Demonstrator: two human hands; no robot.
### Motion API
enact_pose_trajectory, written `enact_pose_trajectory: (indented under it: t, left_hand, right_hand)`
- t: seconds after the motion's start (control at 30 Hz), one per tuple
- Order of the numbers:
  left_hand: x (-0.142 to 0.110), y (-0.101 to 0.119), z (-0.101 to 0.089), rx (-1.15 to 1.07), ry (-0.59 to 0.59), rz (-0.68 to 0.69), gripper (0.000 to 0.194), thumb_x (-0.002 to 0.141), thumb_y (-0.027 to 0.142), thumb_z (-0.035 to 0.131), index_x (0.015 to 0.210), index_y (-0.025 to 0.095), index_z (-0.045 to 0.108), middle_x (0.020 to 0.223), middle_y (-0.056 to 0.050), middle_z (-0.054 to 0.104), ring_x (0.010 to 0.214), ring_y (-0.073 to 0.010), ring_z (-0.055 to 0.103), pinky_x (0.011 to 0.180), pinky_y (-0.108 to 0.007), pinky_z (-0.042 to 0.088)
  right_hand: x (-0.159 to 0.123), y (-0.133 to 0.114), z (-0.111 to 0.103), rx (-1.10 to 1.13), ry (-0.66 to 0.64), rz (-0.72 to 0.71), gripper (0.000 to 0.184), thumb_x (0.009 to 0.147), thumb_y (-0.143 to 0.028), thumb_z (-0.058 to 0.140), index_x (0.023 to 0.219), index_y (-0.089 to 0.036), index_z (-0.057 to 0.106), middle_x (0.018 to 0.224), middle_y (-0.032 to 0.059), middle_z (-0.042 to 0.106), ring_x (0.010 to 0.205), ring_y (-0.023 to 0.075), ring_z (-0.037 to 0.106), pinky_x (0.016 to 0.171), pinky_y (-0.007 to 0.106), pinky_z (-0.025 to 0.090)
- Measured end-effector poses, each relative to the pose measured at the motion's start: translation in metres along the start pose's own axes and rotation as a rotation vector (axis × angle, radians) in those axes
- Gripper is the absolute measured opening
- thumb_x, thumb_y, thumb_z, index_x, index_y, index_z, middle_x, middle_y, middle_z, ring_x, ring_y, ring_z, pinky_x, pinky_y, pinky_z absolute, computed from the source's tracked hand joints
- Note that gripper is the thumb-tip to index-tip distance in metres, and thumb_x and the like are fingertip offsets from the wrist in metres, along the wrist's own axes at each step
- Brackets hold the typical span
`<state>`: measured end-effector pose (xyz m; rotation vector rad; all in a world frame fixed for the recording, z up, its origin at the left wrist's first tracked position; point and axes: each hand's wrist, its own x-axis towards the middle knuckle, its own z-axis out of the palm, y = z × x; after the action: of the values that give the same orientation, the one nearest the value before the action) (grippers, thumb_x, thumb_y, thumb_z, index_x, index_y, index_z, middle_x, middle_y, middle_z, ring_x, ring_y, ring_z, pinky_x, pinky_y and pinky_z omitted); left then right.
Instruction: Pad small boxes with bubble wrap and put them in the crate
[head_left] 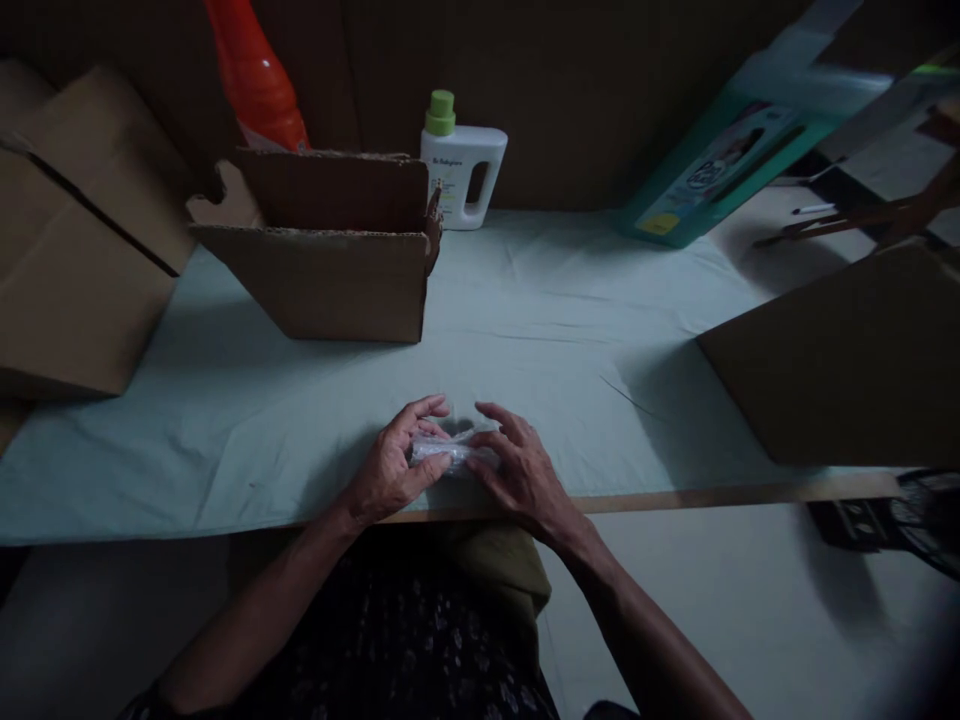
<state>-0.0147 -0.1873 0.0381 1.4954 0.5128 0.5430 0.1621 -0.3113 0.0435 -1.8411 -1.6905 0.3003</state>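
A small bundle of clear plastic wrap [459,453], perhaps bubble wrap, lies near the table's front edge between my two hands. My left hand [397,455] curls around its left end, with the thumb along the near side and the fingers behind. On the right end, my right hand [521,465] grips the plastic, thumb in front and index finger reaching over the far side. What the plastic covers, if anything, I cannot make out.
A cardboard box [352,285] with its top open stands on the cloth-covered table [555,330]. Behind it are a red bottle [259,80] and a white jug [457,165]. Cardboard boxes [75,240] [847,360] flank both sides; a green jug [720,160] stands back right.
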Motion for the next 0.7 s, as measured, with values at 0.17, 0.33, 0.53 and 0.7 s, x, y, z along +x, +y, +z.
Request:
enact_pose_trajectory:
  t: [0.17, 0.33, 0.53, 0.7]
  left_hand:
    - [-0.009, -0.007, -0.004, 0.156, 0.02, 0.011, 0.067, 0.082, 0.022, 0.067, 0.145, 0.021, 0.044, 0.137, -0.013, 0.058, 0.112, -0.0209, 0.061, 0.1, -0.035, 0.05]
    - [-0.009, -0.009, -0.005, 0.292, 0.113, -0.038, 0.055, 0.087, 0.018, 0.055, 0.142, 0.019, 0.051, 0.118, -0.01, 0.069, 0.106, -0.0202, 0.066, 0.101, -0.037, 0.051]
    - [-0.009, 0.0, -0.01, 0.29, 0.182, 0.029, 0.044, 0.09, 0.018, 0.051, 0.133, 0.019, 0.059, 0.113, -0.009, 0.072, 0.102, -0.0188, 0.07, 0.096, -0.034, 0.056]
    - [0.008, 0.047, -0.053, 0.579, 0.355, 0.429, 0.041, 0.093, 0.025, 0.058, 0.133, 0.021, 0.057, 0.125, -0.011, 0.067, 0.117, -0.0224, 0.065, 0.102, -0.037, 0.054]
  right_hand:
    - [0.001, 0.007, 0.009, 0.234, -0.014, 0.119, 0.021, 0.094, -0.033, 0.06, 0.112, -0.022, 0.062, 0.108, 0.0083, 0.073, 0.095, 0.0217, 0.07, 0.084, 0.036, 0.057]
    - [0.002, 0.008, 0.009, 0.384, 0.078, 0.177, 0.045, 0.089, -0.036, 0.066, 0.132, -0.022, 0.056, 0.111, 0.0089, 0.074, 0.099, 0.0217, 0.072, 0.086, 0.033, 0.058]
    - [0.022, -0.004, -0.013, 0.407, -0.084, 0.196, 0.029, 0.092, -0.046, 0.06, 0.099, -0.019, 0.07, 0.085, 0.0045, 0.074, 0.074, 0.0188, 0.07, 0.066, 0.028, 0.057]
    - [0.073, -0.035, -0.065, 0.271, 0.014, 0.1, 0.028, 0.092, -0.047, 0.063, 0.095, -0.021, 0.073, 0.082, 0.0034, 0.074, 0.07, 0.0175, 0.068, 0.062, 0.026, 0.055]
